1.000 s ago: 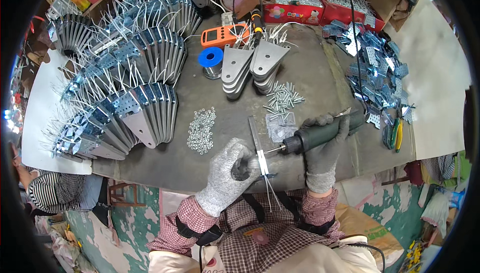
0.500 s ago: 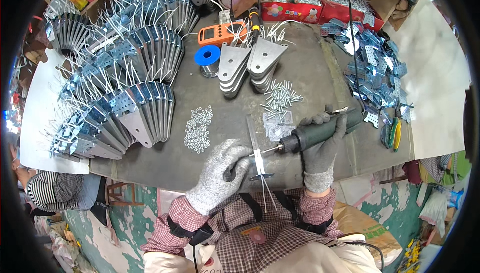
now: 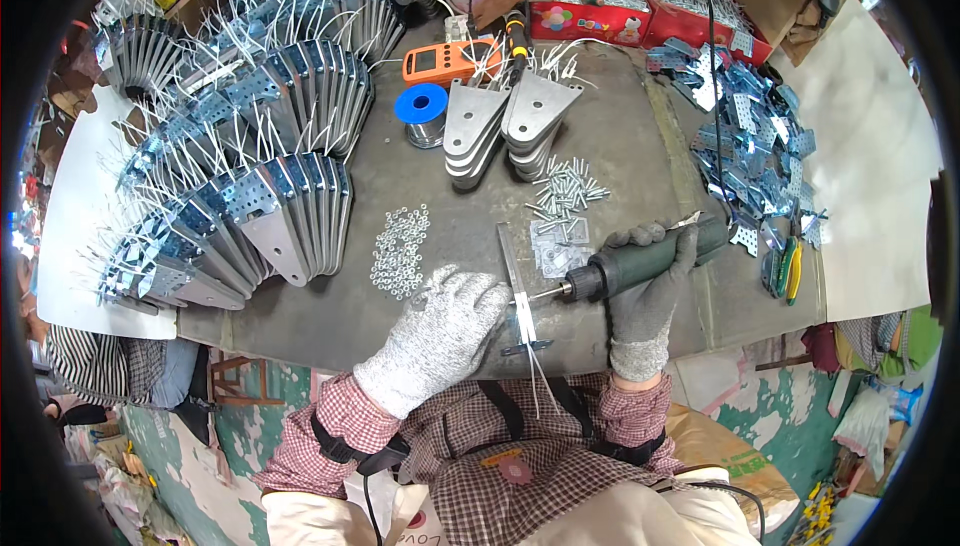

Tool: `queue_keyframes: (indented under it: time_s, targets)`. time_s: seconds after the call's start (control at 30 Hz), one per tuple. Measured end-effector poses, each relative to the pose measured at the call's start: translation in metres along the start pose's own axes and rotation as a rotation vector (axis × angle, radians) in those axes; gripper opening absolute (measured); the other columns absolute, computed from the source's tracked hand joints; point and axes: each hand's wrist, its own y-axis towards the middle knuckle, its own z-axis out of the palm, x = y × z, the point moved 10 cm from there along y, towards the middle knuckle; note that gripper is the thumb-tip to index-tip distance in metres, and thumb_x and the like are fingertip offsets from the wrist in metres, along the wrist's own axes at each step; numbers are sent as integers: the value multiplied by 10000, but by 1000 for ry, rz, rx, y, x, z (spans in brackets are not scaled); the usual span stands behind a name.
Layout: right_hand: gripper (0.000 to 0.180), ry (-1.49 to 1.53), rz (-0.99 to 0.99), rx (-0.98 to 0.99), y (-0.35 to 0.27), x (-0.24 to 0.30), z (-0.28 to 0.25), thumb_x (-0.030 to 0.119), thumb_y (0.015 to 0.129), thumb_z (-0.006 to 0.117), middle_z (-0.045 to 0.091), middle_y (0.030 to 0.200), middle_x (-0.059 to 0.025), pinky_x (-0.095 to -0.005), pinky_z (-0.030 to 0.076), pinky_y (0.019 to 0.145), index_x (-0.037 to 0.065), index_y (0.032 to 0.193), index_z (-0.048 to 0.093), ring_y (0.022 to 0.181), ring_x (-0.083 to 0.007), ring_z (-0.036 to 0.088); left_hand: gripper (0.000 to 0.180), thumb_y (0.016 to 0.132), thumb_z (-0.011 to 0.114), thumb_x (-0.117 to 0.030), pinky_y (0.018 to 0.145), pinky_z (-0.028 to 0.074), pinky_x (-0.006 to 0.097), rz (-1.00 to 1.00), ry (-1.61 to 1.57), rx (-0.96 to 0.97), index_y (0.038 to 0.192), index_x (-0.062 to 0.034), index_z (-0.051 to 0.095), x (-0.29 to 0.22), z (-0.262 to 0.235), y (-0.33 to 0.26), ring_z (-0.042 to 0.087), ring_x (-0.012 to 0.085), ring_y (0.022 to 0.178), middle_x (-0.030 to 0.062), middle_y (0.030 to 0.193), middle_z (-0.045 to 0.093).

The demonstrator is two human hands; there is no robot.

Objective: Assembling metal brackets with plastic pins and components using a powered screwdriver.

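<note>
My right hand [image 3: 645, 311], in a grey glove, is wrapped round a dark green electric screwdriver [image 3: 655, 264] lying sideways. Its bit points left and meets a narrow metal plate [image 3: 513, 266], seen edge-on, with white wires [image 3: 540, 376] hanging from its near end. On the plate's other side is my left hand [image 3: 440, 336], gloved in speckled grey, its fingers curled and their tips against the plate opposite the bit. Whatever those fingers pinch is hidden. Small nuts [image 3: 400, 251] lie spread beyond my left hand, and a heap of screws [image 3: 568, 194] lies beyond the screwdriver.
Rows of grey brackets with wires [image 3: 290, 206] fill the left side. Further back are stacked triangular plates [image 3: 475, 126], a solder spool [image 3: 421, 111] and an orange meter [image 3: 440, 63]. Perforated blue-silver pieces [image 3: 745, 121] and pliers [image 3: 785, 268] lie right, red boxes [image 3: 590, 24] behind.
My left hand has turned, so more of its back shows, and its wrist and forearm have shifted left. The screwdriver remains against the plate in my right hand.
</note>
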Motion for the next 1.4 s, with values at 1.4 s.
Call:
queue_keyframes:
  time_s: [1.4]
  targets:
    - [582,-321,-256,291,-25,18,58,531,989,537,567,863,-36,-360,491,625,106,1377,455,652,-164,548,759,661,849,-94,1170,354,520,71,-337,-113,1339,-109,508,23,20,0,354,408,1472,142,1466,480]
